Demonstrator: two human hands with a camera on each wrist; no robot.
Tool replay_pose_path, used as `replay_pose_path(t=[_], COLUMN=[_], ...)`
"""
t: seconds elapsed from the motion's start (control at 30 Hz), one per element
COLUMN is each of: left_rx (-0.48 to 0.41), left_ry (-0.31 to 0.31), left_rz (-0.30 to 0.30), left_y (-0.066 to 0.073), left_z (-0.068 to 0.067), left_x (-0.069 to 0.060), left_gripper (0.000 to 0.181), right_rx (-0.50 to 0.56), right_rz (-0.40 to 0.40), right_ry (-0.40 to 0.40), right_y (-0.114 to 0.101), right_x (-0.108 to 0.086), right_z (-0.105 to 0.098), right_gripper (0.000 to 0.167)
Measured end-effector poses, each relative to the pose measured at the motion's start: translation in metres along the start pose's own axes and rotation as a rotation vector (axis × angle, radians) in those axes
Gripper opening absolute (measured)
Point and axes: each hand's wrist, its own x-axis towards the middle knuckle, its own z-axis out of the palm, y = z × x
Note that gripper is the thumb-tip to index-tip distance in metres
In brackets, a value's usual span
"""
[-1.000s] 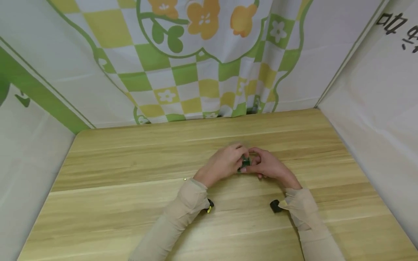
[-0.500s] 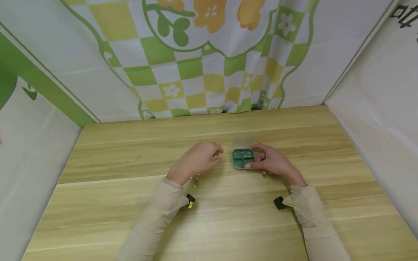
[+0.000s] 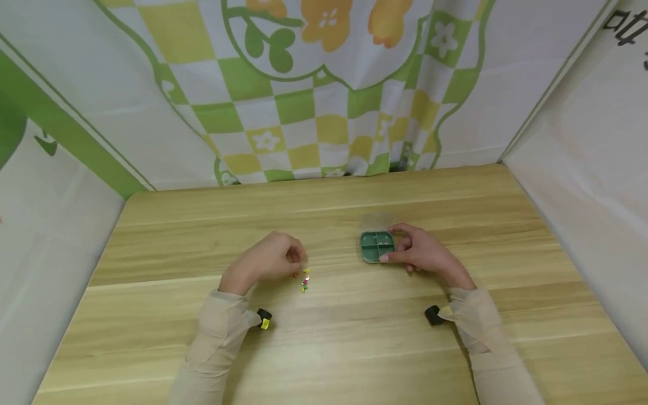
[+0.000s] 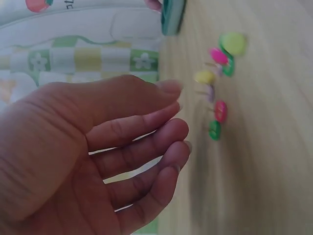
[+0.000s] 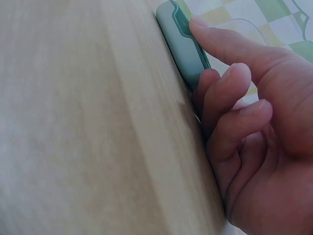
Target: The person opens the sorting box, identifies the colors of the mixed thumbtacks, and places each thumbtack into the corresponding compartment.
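Gripping the green box (image 3: 378, 246) at its right side is the right hand (image 3: 424, 250), while the left hand (image 3: 270, 256) hovers loosely curled just beside small coloured pieces (image 3: 305, 282).

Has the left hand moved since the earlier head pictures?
Yes: judged against the checkered curtain, the left hand has moved leftward, away from the green box, towards the push pins.
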Motion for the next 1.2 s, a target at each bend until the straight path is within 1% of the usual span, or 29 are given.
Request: replay_pose_path(t=[0.07, 0.23, 0.4, 0.53, 0.7, 0.83, 0.97, 1.2], left_rx=[-0.003, -0.013, 0.001, 0.023, 0.022, 0.031, 0.065, 0.082], left_ry=[-0.014, -0.036, -0.031, -0.030, -0.032, -0.030, -0.018, -0.011], left_rz=[-0.005, -0.032, -0.011, -0.007, -0.010, 0.002, 0.015, 0.016], left_y=[-0.003, -0.010, -0.012, -0.012, -0.009, -0.007, -0.007, -0.007], left_z=[0.001, 0.006, 0.009, 0.008, 0.008, 0.009, 0.011, 0.014], left_x=[0.000, 0.001, 0.003, 0.004, 0.004, 0.006, 0.007, 0.006], left_gripper=[0.002, 0.005, 0.003, 0.007, 0.007, 0.006, 0.006, 0.011], right_rx=[-0.002, -0.005, -0.008, -0.017, -0.019, -0.015, -0.016, -0.023], right_rz=[-0.002, -0.006, -0.011, -0.015, -0.011, -0.010, -0.014, -0.015], right_ry=[0.002, 0.003, 0.000, -0.001, -0.001, 0.001, -0.001, -0.004], right_y=[0.000, 0.002, 0.002, 0.001, -0.001, -0.004, -0.004, -0.002], right_x=[0.000, -0.001, -0.002, -0.001, -0.001, -0.001, -0.001, 0.000], right_z=[0.000, 0.000, 0.000, 0.000, 0.000, 0.000, 0.000, 0.001], right_gripper=[0.076, 0.077, 0.076, 0.076, 0.076, 0.076, 0.076, 0.077])
